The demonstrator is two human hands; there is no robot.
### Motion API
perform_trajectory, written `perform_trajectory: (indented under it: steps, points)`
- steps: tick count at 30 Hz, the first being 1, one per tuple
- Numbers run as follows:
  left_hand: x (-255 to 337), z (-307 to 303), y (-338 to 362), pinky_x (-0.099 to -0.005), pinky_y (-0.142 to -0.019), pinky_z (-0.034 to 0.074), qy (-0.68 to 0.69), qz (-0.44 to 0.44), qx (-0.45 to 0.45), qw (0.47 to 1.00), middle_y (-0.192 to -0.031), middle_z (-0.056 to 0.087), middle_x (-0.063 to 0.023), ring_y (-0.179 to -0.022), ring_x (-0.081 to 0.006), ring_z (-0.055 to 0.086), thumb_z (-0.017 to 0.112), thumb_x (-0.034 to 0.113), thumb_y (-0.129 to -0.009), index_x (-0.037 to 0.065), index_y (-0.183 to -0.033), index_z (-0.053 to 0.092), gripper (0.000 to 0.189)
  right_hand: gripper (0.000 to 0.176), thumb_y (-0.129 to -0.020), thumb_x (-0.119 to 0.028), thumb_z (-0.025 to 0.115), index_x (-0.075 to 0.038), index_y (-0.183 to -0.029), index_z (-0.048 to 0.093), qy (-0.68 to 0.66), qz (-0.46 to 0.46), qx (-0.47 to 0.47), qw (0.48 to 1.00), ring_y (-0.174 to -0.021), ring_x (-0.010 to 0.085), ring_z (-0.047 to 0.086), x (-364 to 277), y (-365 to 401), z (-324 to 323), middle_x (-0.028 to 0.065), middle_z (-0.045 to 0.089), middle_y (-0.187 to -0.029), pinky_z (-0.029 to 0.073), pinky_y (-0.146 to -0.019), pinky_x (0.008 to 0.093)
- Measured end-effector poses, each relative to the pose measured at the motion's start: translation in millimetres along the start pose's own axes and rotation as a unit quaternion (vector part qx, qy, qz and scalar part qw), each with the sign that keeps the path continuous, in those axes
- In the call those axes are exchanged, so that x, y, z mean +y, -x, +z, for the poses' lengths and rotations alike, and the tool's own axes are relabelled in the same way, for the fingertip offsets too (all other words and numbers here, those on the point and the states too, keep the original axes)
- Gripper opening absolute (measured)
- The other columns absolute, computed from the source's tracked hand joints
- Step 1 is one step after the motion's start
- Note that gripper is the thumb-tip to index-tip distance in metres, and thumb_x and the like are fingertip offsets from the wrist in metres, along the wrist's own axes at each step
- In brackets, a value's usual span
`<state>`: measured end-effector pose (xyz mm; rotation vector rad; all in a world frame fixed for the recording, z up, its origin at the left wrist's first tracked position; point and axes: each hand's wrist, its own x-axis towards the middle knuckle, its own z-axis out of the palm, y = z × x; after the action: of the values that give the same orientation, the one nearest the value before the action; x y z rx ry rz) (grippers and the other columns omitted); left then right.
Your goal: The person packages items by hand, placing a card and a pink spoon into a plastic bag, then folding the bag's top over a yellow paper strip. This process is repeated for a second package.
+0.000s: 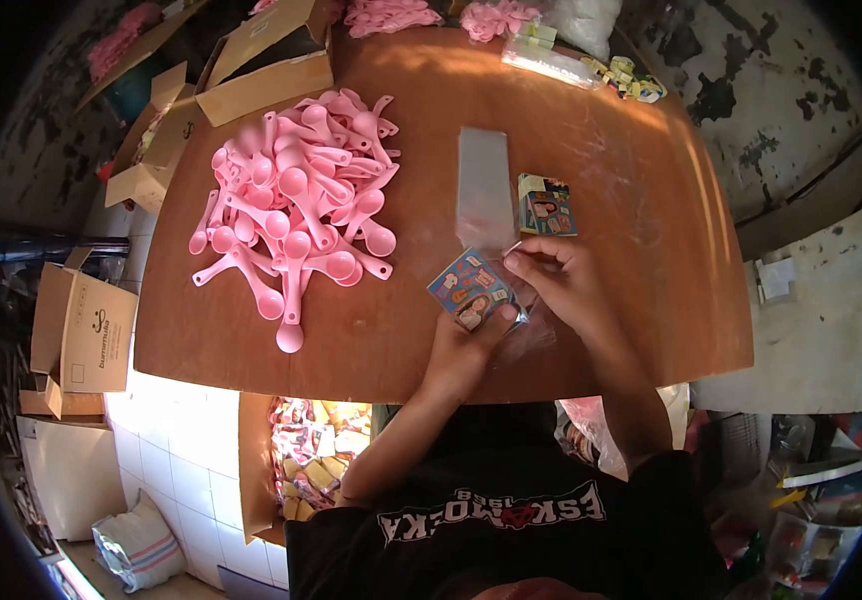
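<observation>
My left hand (473,345) is closed on a colourful printed card (473,290), its thumb on the card's lower right corner. Just right of it, my right hand (556,275) pinches the edge of a clear plastic bag (533,325), which hangs between both hands. Beyond them lies a stack of clear plastic sleeves (483,180). A small stack of similar printed cards (548,208) rests to the right of the sleeves. On the table's left side is a large heap of pink measuring spoons (301,190).
The brown table (411,350) holds an open cardboard box (266,60) at its far left. Pink items (391,15) and a clear box (551,65) lie along the far edge. Below the near edge stands a carton of packets (316,450).
</observation>
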<state>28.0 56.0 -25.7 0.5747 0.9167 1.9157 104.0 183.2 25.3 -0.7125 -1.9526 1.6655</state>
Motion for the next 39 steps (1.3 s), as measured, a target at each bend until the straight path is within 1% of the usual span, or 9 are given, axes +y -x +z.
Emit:
perform_trajectory:
  steps: [6,8,10,13,16,23,27,33,39]
  points:
    - [24.3,-11.4,0.6,-0.0438,-0.088,0.051,0.141,-0.092,0.040,0.985,-0.118,0.056,-0.0221,-0.104,-0.0334,0.059,0.049,0.023,-0.095,0.002,-0.119,0.044,0.032,0.023,-0.083,-0.016,0.068,0.004,-0.092,0.065,0.030,0.043,0.077,0.996,-0.070,0.0122,0.062,-2.9,-74.0,-21.3,0.0062,0.067,-0.079,0.052,-0.066,0.0272]
    - [24.8,-12.5,0.2,-0.0423,-0.088,0.050,0.139,-0.101,0.050,0.984,-0.119,0.056,-0.0227,-0.106,-0.0349,0.058,0.046,0.026,-0.096,0.003,-0.123,0.041,0.036,0.029,-0.082,-0.022,0.069,0.004,-0.095,0.064,0.227,-0.037,0.063,0.971,-0.067,0.0133,0.062,8.8,-90.4,-32.2,0.0072,0.066,-0.077,0.050,-0.063,0.0295]
    - [27.1,-15.7,-1.9,-0.0419,-0.089,0.049,0.146,-0.082,0.060,0.984,-0.121,0.054,-0.0223,-0.110,-0.0335,0.056,0.045,0.028,-0.097,0.004,-0.125,0.040,0.037,0.033,-0.081,-0.025,0.068,0.003,-0.097,0.063,0.419,-0.299,0.227,0.827,-0.066,0.0136,0.060,-11.0,-86.7,-18.7,0.0081,0.065,-0.076,0.048,-0.061,0.0297]
    - [31.9,-18.8,-2.2,-0.0398,-0.091,0.047,0.113,-0.072,0.088,0.987,-0.121,0.054,-0.0163,-0.109,-0.0270,0.055,0.043,0.029,-0.097,0.004,-0.131,0.036,0.042,0.028,-0.086,-0.024,0.065,0.001,-0.097,0.063,0.132,-0.035,-0.010,0.991,-0.070,0.0083,0.058,-29.2,-38.3,5.2,0.0058,0.064,-0.082,0.047,-0.061,0.0240]
    - [28.7,-21.6,-1.2,-0.0364,-0.093,0.045,0.098,-0.096,0.089,0.987,-0.119,0.054,-0.0115,-0.109,-0.0206,0.054,0.044,0.030,-0.097,0.003,-0.133,0.035,0.046,0.031,-0.086,-0.016,0.066,0.001,-0.109,0.057,0.018,0.020,-0.139,0.990,-0.074,0.0077,0.060,-24.4,-0.3,26.6,0.0050,0.063,-0.085,0.047,-0.065,0.0212]
    - [80.1,-74.9,57.2,-0.0459,-0.109,0.024,-0.012,-0.035,-0.119,0.992,-0.142,0.030,-0.0234,-0.135,-0.0339,0.026,0.050,0.032,-0.093,-0.003,-0.140,0.024,0.064,0.026,-0.086,-0.008,0.063,0.004,-0.108,0.056,-0.083,0.114,-0.020,0.990,-0.080,0.0103,0.063,-14.7,23.9,20.5,0.0093,0.065,-0.093,0.052,-0.063,0.0223]
    - [66.5,-206.3,154.2,-0.0456,-0.087,0.046,0.061,-0.146,-0.307,0.938,-0.111,0.059,-0.0277,-0.102,-0.0415,0.059,0.049,0.025,-0.090,-0.005,-0.108,0.062,0.037,0.026,-0.086,-0.007,0.064,0.005,-0.107,0.056,-0.110,0.124,0.010,0.986,-0.078,0.0118,0.064,-0.9,37.3,4.6,0.0116,0.064,-0.093,0.054,-0.059,0.0231]
    - [-44.7,-273.4,301.8,-0.0450,-0.086,0.046,-0.336,-0.546,-0.068,0.764,-0.108,0.060,-0.0268,-0.100,-0.0408,0.060,0.049,0.025,-0.089,-0.004,-0.107,0.062,0.036,0.025,-0.085,-0.007,0.065,0.005,-0.106,0.057,-0.168,0.156,-0.020,0.973,-0.076,0.0125,0.064,1.6,52.1,-6.9,0.0109,0.065,-0.092,0.054,-0.059,0.0232]
    - [-116.7,-273.3,370.3,-0.0445,-0.084,0.047,-0.455,-0.606,-0.080,0.647,-0.105,0.061,-0.0259,-0.098,-0.0401,0.060,0.050,0.025,-0.089,-0.003,-0.105,0.063,0.034,0.024,-0.085,-0.005,0.064,0.004,-0.106,0.058,-0.167,0.120,-0.028,0.978,-0.074,0.0106,0.063,10.4,59.1,-10.9,0.0097,0.065,-0.092,0.053,-0.059,0.0225]
